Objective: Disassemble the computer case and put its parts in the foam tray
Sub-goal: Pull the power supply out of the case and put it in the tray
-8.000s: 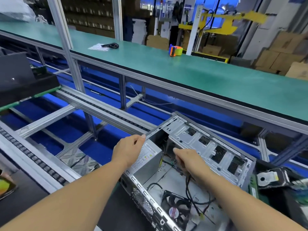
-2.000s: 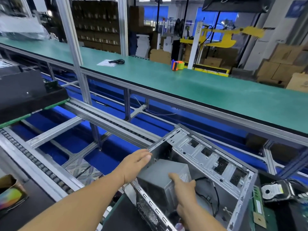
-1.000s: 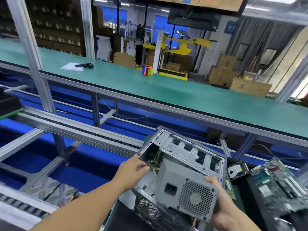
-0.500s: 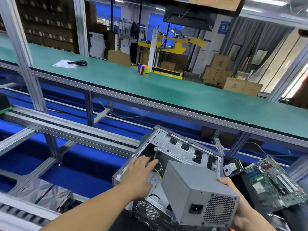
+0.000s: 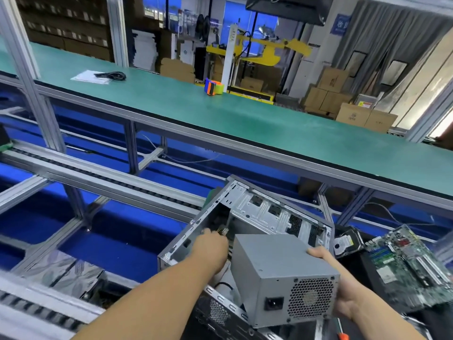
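R hand (image 5: 343,288) grip holds PSU (image 5: 282,278) above case (image 5: 257,212); L hand (image 5: 212,244) inside, grip unclear.

Bright, even overhead lighting; soft, faint shadows. Daylight overexposes the right edge of the frame. Wide-angle distortion bows the green worktop (image 5: 245,123) and uprights at the edges. Motion blur softens the lower corners; centre sharp.

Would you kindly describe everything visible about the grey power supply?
The power supply is a plain grey sheet-metal box. Its near face carries a black socket and a round honeycomb grille. The right hand grips its right side, holding it tilted above the open computer case. The left hand reaches into the case beside it.
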